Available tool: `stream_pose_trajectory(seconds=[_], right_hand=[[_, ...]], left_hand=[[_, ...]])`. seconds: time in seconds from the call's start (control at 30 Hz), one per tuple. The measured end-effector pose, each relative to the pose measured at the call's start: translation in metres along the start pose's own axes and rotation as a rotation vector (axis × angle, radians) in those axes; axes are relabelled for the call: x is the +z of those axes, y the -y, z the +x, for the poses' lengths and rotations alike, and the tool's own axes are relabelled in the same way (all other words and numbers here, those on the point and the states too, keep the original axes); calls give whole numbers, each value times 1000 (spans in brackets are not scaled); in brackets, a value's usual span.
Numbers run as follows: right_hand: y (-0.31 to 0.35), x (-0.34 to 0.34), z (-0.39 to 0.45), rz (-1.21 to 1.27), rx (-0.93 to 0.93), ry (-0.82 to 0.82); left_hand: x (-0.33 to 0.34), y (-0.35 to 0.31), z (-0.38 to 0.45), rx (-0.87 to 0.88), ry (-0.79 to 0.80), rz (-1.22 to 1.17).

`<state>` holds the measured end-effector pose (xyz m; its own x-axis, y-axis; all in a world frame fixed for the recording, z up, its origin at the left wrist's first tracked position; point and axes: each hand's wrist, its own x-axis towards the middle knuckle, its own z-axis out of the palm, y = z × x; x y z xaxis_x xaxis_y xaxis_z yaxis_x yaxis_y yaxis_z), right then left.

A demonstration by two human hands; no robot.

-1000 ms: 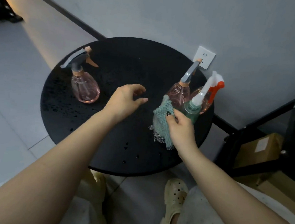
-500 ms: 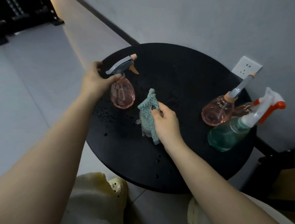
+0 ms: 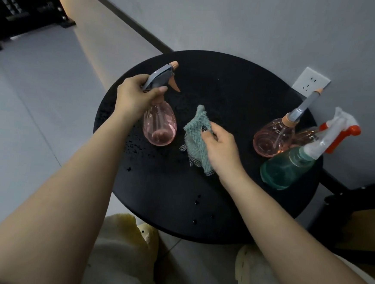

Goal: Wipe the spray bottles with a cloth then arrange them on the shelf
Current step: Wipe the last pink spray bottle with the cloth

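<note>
A pink spray bottle (image 3: 159, 126) near the left edge of the round black table (image 3: 222, 200) is gripped at its grey trigger head by the left hand (image 3: 136, 97), the fingers curled round the neck; whether its base is resting on the tabletop or just raised cannot be told. A teal cloth (image 3: 195, 140) is held bunched in the right hand (image 3: 220, 149), just beside that bottle and near the middle of the table. At the right edge, close to the wall socket (image 3: 310, 85), a second pink bottle (image 3: 274, 139) and a green bottle with a white and orange trigger (image 3: 287, 167) are crowded together, with what looks like a third pink one partly hidden behind them.

The tabletop is seen to be beaded with water drops (image 3: 134, 147), so the bottles may be judged wet and slippery. A grip taken only at the trigger head could let the body swing or slip once the cloth is pressed against it, and the lever could be squeezed by accident, so that more spray is sent over the table. The green bottle stands very near the right rim and could be knocked off if the cluster is reached into carelessly. No shelf can be identified with certainty, so placing remains undone
</note>
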<state>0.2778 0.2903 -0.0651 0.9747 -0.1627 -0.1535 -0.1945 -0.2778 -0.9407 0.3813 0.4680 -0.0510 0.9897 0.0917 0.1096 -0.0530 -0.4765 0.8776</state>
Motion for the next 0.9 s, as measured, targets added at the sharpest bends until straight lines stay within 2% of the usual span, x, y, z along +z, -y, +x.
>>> stream_pose_trajectory(seconds=[0.13, 0.3, 0.4, 0.5, 0.63, 0.77, 0.9], right_hand=[[12, -31, -11, 8, -54, -55], [28, -70, -40, 54, -170, -63], [38, -79, -57, 99, -235, -32], [40, -76, -70, 67, -308, 84], [27, -64, -79, -197, -418, 273], [12, -59, -84, -466, -547, 351], [-2, -62, -90, -710, -843, 390]], left_hand=[[-3, -26, -19, 4, 57, 22], [0, -62, -57, -121, 156, -192], [3, -76, -76, -166, 181, -236], [8, -84, -90, -188, 194, -217], [18, -84, -99, -231, 193, -199], [23, -80, -101, -316, 198, -234], [24, -74, -94, -366, 210, -316]])
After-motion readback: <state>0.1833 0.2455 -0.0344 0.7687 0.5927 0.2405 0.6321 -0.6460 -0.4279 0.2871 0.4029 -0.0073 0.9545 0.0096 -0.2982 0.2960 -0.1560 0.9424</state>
